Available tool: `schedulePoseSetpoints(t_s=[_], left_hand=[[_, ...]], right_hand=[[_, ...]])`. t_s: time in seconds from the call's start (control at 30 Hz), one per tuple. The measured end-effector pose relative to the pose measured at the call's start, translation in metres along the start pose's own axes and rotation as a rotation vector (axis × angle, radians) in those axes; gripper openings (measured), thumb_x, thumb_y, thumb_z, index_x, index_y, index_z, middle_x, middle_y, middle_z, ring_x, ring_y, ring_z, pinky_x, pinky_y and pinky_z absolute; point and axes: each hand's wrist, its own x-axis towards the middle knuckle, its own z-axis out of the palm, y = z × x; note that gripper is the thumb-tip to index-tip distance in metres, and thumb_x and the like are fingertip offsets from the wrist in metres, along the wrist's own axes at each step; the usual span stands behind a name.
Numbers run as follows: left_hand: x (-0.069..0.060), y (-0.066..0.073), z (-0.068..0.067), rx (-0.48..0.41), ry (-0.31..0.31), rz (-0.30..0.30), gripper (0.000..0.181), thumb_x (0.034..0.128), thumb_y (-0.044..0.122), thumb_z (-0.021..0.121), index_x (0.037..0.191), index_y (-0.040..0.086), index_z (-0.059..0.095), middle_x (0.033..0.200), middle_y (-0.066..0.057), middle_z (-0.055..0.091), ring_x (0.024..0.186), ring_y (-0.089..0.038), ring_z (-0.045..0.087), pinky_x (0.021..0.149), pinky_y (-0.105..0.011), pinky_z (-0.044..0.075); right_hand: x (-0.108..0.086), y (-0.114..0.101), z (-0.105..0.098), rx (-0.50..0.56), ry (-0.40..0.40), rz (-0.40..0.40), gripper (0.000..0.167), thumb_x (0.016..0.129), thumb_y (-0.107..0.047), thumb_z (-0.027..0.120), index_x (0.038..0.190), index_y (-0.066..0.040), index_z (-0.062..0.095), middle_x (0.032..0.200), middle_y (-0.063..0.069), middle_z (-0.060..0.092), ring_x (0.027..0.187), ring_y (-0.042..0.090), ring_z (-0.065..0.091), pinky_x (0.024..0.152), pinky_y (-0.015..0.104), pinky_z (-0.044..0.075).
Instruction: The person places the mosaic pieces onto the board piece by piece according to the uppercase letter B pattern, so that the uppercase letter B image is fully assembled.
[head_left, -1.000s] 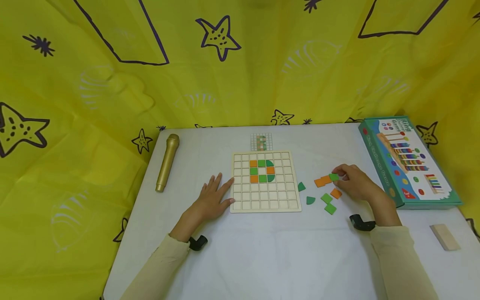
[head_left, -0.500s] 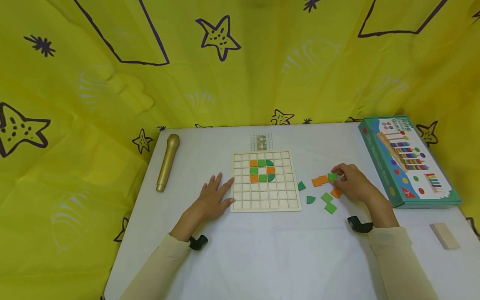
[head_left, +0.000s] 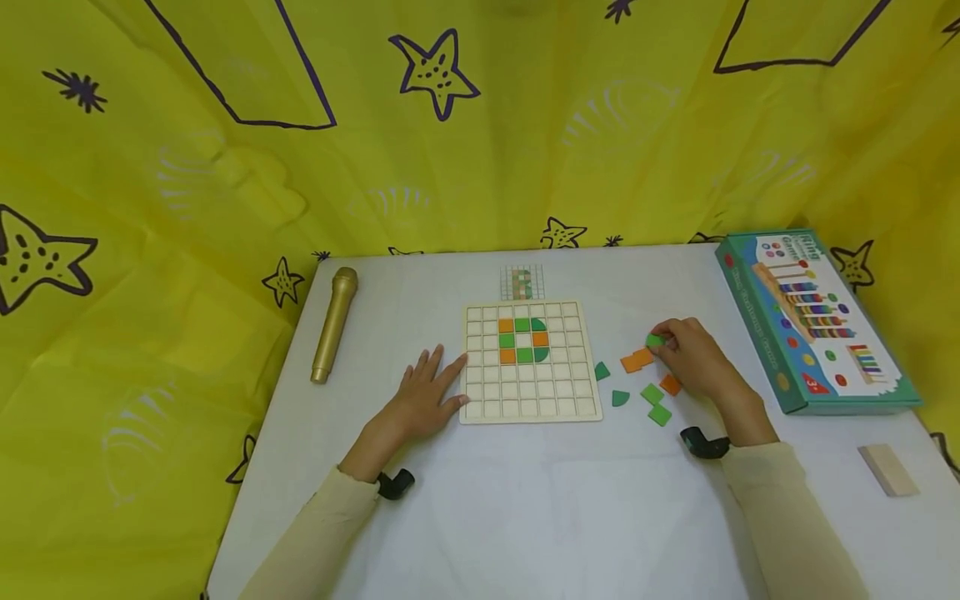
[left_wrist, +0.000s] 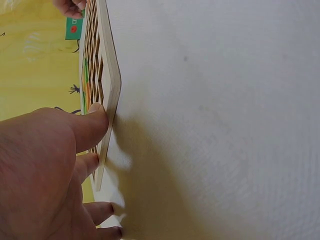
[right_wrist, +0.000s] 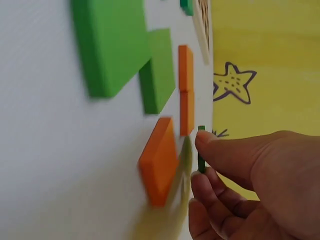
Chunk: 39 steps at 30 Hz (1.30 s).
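Note:
My right hand pinches a green square tile between thumb and fingertips, just above the table; the right wrist view shows the tile edge-on. Below it lie two touching orange tiles, a separate orange tile and two light green tiles. Two dark green quarter-round pieces lie nearer the board. My left hand is spread flat, its thumb and a fingertip touching the left edge of the wooden grid board. Orange and green pieces form a D-like ring in the board's cells.
A small pattern card lies behind the board. At the left is a gold microphone. A green game box sits at the right, with a wooden block in front of it. A yellow curtain hangs behind the table.
My right hand has moved slightly left and away from me with the green tile. The two touching orange tiles have slid a little left. My left hand stays on the board edge.

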Motion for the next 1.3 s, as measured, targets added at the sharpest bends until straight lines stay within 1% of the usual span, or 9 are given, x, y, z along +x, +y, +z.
schedulePoseSetpoints(t_s=[0.17, 0.27, 0.47, 0.6, 0.67, 0.83, 0.93, 1.07, 1.3], left_hand=[[0.0, 0.001, -0.001, -0.003, -0.01, -0.003, 0.072, 0.1093, 0.05, 0.052, 0.17, 0.027, 0.022, 0.177, -0.02, 0.001, 0.163, -0.042, -0.004, 0.13, -0.063, 0.005], [-0.001, 0.001, -0.001, -0.007, -0.011, -0.002, 0.072, 0.1093, 0.049, 0.052, 0.17, 0.027, 0.022, 0.177, -0.02, 0.001, 0.163, -0.042, -0.004, 0.13, -0.063, 0.005], [-0.002, 0.003, 0.0, -0.013, -0.007, -0.01, 0.072, 0.1088, 0.049, 0.054, 0.17, 0.027, 0.023, 0.177, -0.02, 0.002, 0.163, -0.043, -0.003, 0.129, -0.064, 0.005], [-0.002, 0.004, 0.0, -0.009, -0.01, -0.012, 0.072, 0.1086, 0.049, 0.054, 0.17, 0.027, 0.023, 0.177, -0.02, 0.003, 0.163, -0.044, -0.002, 0.129, -0.064, 0.005], [-0.002, 0.003, 0.0, -0.009, -0.004, -0.005, 0.072, 0.1085, 0.048, 0.054, 0.17, 0.026, 0.025, 0.177, -0.021, 0.004, 0.163, -0.045, -0.001, 0.129, -0.065, 0.006], [-0.001, 0.002, 0.0, -0.008, 0.0, 0.003, 0.071, 0.1089, 0.048, 0.054, 0.17, 0.025, 0.025, 0.176, -0.022, 0.004, 0.162, -0.046, -0.001, 0.128, -0.066, 0.007], [0.0, 0.001, 0.0, -0.006, -0.003, 0.0, 0.071, 0.109, 0.049, 0.053, 0.17, 0.027, 0.024, 0.177, -0.021, 0.003, 0.163, -0.045, -0.002, 0.129, -0.066, 0.006], [0.0, 0.0, 0.0, 0.0, 0.001, 0.005, 0.071, 0.1089, 0.049, 0.053, 0.17, 0.027, 0.024, 0.176, -0.022, 0.004, 0.162, -0.046, -0.001, 0.128, -0.067, 0.007], [0.0, -0.001, 0.0, 0.014, 0.003, 0.006, 0.071, 0.1091, 0.051, 0.052, 0.17, 0.027, 0.023, 0.176, -0.021, 0.004, 0.162, -0.045, -0.001, 0.128, -0.066, 0.008]], right_hand=[[0.008, -0.027, 0.006, 0.046, 0.002, 0.044, 0.038, 0.109, -0.012, 0.058, 0.139, 0.011, 0.053, 0.134, 0.035, 0.044, 0.111, 0.045, 0.054, 0.1, 0.06, 0.051], [0.014, -0.047, 0.018, 0.052, -0.005, 0.029, 0.037, 0.109, -0.013, 0.057, 0.14, 0.007, 0.054, 0.138, 0.031, 0.045, 0.115, 0.043, 0.056, 0.101, 0.058, 0.052], [0.021, -0.095, 0.053, 0.031, -0.051, -0.112, 0.034, 0.107, -0.012, 0.062, 0.137, 0.004, 0.06, 0.132, 0.025, 0.054, 0.114, 0.037, 0.06, 0.102, 0.054, 0.052], [0.024, -0.121, 0.076, 0.014, -0.08, -0.193, 0.031, 0.104, -0.009, 0.067, 0.132, 0.004, 0.064, 0.126, 0.022, 0.057, 0.105, 0.03, 0.061, 0.098, 0.047, 0.054], [0.026, -0.131, 0.085, 0.013, -0.095, -0.213, 0.029, 0.103, -0.01, 0.069, 0.129, 0.003, 0.066, 0.124, 0.02, 0.059, 0.102, 0.028, 0.061, 0.096, 0.044, 0.055], [0.028, -0.144, 0.099, 0.044, -0.109, -0.243, 0.027, 0.102, -0.009, 0.071, 0.127, 0.001, 0.067, 0.121, 0.017, 0.06, 0.098, 0.024, 0.059, 0.092, 0.04, 0.055], [0.028, -0.148, 0.104, 0.04, -0.106, -0.248, 0.023, 0.101, -0.011, 0.073, 0.122, -0.004, 0.068, 0.118, 0.013, 0.06, 0.097, 0.024, 0.059, 0.091, 0.04, 0.055], [0.028, -0.153, 0.111, -0.008, -0.11, -0.266, 0.014, 0.099, -0.013, 0.075, 0.112, -0.01, 0.071, 0.114, 0.007, 0.061, 0.102, 0.023, 0.061, 0.093, 0.043, 0.051], [0.026, -0.16, 0.122, -0.085, -0.07, -0.351, 0.007, 0.099, -0.01, 0.075, 0.106, -0.009, 0.074, 0.112, 0.006, 0.064, 0.105, 0.024, 0.064, 0.094, 0.046, 0.05]])
